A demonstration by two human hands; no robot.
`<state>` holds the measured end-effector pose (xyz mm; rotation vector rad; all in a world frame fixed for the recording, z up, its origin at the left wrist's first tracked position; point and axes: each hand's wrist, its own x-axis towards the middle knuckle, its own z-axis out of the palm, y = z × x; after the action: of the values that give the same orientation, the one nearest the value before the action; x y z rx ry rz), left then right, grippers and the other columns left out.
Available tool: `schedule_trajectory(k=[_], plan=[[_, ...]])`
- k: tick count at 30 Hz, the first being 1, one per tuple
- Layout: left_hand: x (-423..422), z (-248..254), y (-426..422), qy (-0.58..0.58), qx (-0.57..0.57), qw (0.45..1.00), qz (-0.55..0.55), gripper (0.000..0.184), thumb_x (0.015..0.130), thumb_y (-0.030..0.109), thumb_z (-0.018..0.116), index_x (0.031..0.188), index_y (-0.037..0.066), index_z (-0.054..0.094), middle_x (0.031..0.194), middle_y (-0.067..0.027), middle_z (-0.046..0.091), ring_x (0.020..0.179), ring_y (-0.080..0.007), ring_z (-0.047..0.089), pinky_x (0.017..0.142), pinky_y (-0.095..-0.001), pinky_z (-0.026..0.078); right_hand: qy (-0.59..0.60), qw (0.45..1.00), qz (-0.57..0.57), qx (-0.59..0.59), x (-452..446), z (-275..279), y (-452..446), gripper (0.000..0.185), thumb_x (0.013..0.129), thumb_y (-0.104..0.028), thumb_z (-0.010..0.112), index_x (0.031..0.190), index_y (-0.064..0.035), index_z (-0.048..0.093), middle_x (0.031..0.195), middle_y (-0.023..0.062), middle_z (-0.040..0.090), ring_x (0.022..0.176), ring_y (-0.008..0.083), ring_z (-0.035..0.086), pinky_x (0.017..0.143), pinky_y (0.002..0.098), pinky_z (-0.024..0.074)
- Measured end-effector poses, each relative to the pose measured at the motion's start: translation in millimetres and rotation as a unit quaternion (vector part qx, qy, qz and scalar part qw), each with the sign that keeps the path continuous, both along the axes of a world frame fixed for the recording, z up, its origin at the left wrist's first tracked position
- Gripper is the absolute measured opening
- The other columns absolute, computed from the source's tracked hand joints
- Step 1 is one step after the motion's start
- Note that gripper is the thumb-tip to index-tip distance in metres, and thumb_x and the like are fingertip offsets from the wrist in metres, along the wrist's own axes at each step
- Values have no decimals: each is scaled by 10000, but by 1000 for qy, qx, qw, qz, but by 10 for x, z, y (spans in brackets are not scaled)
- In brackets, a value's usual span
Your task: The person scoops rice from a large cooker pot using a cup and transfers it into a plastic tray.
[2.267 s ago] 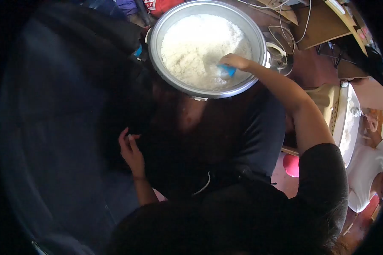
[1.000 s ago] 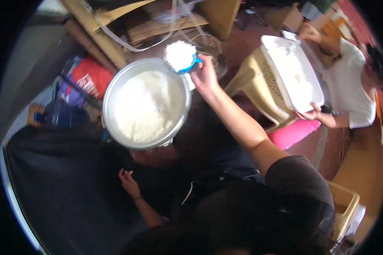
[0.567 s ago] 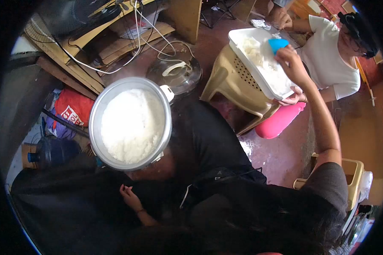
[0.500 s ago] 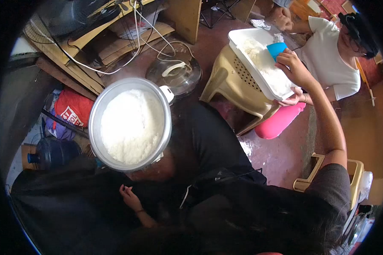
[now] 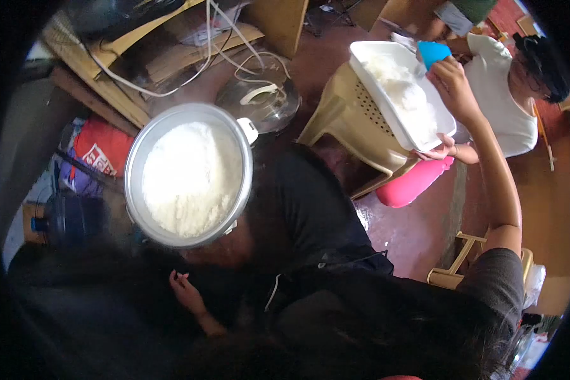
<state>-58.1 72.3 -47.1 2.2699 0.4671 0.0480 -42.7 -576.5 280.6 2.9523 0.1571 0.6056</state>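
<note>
My right hand [image 5: 455,88], at the end of my outstretched arm, is closed on a blue scoop [image 5: 432,53]. The scoop is at the upper edge of a white tray [image 5: 434,140] that holds clumps of white rice [image 5: 404,95]. Another person's hand [image 5: 438,148] supports the tray's lower end. Down by the dark cloth over my lap, my left hand [image 5: 187,294] is empty, its fingers loosely apart. Above it stands a large metal rice pot [image 5: 132,183] filled with cooked white rice [image 5: 183,177].
The tray rests over a beige plastic stool [image 5: 345,120]. A glass pot lid [image 5: 259,101] lies on the floor beside white cables. A person in a white shirt [image 5: 494,95] sits across from me. A blue water jug [image 5: 76,218] and red bag [image 5: 101,149] are at left.
My right hand has moved up and to the right with the blue scoop, away from the tray's middle. More rice lies heaped in the tray. The view has shifted slightly.
</note>
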Motion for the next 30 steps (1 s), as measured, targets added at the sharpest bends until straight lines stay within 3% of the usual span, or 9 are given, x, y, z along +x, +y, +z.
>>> schedule_trajectory(k=[4,6,9,12,14,20,23,27,30], plan=[[-55,0,14,4,11,1000,12,303,955,233,389,1188,59,474,983,-154,622,948,-255,588,844,-360,429,-79,992,18,95,378,-114,638,153,841,-117,561,772,10,509,726,144,487,754,293,454,697,374,367],[-77,-15,-15,-5,15,999,41,290,952,236,407,1173,65,485,974,-147,627,919,-243,600,820,-352,440,-39,986,77,140,610,-318,1140,153,851,-118,546,785,13,502,714,142,478,725,296,439,687,368,362],[-172,59,0,-22,41,998,45,269,942,220,441,1151,60,500,918,-119,645,851,-213,615,757,-334,458,-47,957,241,152,993,-840,2007,125,806,-110,586,756,-20,515,737,153,513,742,342,473,695,418,358],[-265,165,8,-41,-31,996,67,259,935,206,448,1136,53,509,874,-101,650,818,-195,612,731,-323,457,40,899,375,225,1430,-1545,2813,153,799,-142,599,739,-21,527,736,138,541,734,337,504,667,425,377],[-370,152,53,-74,-1,995,61,243,930,190,451,1111,44,522,835,-100,643,775,-191,602,715,-312,450,96,878,415,219,1838,-2208,3211,156,817,-162,582,776,-13,556,743,149,561,784,347,532,735,434,408],[-814,307,56,-84,1,990,118,241,924,151,459,1119,22,521,835,-96,620,779,-182,590,739,-302,443,230,875,353,241,3006,-3861,3689,221,816,-204,568,709,-11,563,762,172,582,798,347,539,827,420,393],[-1074,419,67,-97,-35,982,158,249,927,132,449,1136,11,508,846,-81,599,783,-154,569,756,-290,435,217,875,372,221,3154,-4152,3846,228,796,-213,556,682,-14,560,757,164,582,768,342,525,824,400,383],[-1133,600,-36,-101,-69,974,190,251,933,114,431,1153,9,492,830,-57,574,779,-127,542,761,-272,425,289,846,350,278,3241,-4250,3992,230,814,-214,503,686,-35,570,726,109,570,791,276,540,981,468,249],[-1138,605,-17,-91,-66,976,186,254,938,116,425,1161,11,486,823,-51,568,780,-119,534,751,-259,423,314,812,379,315,3145,-4269,4009,230,769,-248,532,693,-50,620,811,104,626,863,295,513,839,382,383]])
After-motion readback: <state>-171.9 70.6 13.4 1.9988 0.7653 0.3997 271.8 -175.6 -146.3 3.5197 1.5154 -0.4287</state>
